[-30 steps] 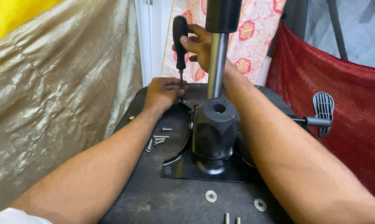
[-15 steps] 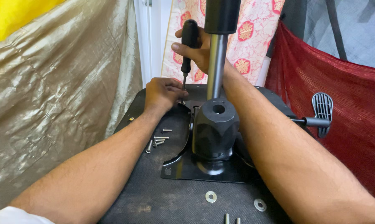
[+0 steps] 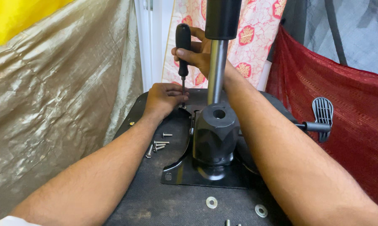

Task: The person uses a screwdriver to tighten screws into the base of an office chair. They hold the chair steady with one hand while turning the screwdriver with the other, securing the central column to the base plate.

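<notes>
Counts of each kind of thing on the upturned black seat base (image 3: 155, 205)

One black-handled screwdriver (image 3: 182, 42) is seen, one chrome gas cylinder column (image 3: 216, 71), one black metal mechanism plate (image 3: 185, 173), one grey paddle-shaped lever (image 3: 323, 113). Two flat silver washers (image 3: 211, 202) are counted at the near edge, about five loose silver screws (image 3: 157, 145) in a cluster, and two hands: left hand (image 3: 164, 98), right hand (image 3: 197, 52).
</notes>
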